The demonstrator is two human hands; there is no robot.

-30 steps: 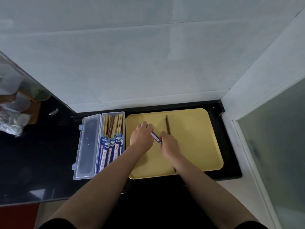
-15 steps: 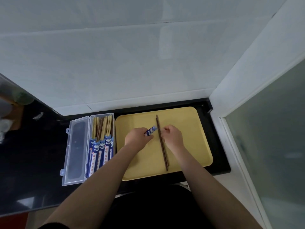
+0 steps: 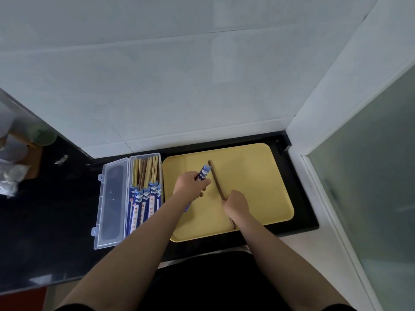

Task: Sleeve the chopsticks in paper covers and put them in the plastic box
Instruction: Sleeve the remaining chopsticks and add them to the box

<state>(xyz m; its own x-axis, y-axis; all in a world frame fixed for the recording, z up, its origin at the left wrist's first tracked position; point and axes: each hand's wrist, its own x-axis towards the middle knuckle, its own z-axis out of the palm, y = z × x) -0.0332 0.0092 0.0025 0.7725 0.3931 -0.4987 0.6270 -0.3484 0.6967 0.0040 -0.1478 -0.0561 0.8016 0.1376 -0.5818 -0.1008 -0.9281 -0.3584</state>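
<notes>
My left hand curls round a blue paper cover, its open mouth pointing to the upper right of the frame, toward the far tips of the dark chopsticks, so the two can meet end to end. My right hand pinches that dark pair near its lower half; the sticks slant across the middle of the yellow tray, near ends poking out below my wrist. I judge I hold them low so the far tips stay free to enter the cover. The tray sits on the black table, lower centre of the frame. Just left of it stands the plastic box, lid folded open to the left, already holding several sleeved pairs side by side, close enough for a short drop-off.
</notes>
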